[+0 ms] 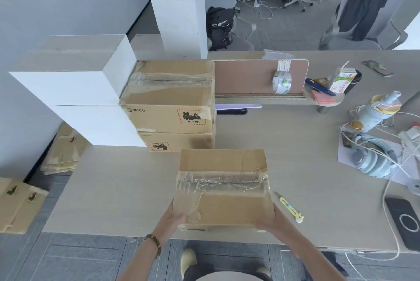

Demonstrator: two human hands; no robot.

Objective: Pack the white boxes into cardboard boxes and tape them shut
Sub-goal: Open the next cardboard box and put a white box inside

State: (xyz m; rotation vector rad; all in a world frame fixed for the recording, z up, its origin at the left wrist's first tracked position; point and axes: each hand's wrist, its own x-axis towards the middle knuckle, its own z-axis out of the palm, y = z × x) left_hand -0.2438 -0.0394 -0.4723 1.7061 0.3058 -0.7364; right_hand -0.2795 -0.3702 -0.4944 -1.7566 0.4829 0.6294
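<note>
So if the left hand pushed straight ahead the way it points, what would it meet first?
The left hand already grips the taped cardboard box. Carried forward with it, the first obstacle looks like the lower stacked cardboard box, though depth is unclear.

Brown cardboard box (223, 189) with clear glossy tape, white boxes (68, 85), yellow cutter (289, 209).

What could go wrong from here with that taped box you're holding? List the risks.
1. The taped brown cardboard box is held only at its near corners by the left hand and right hand; it could tip forward.
2. The clear tape along its seam looks wrinkled, so the flaps may lift.
3. The yellow utility knife lies just right of the box and could be knocked off the pale wooden desk.
</note>
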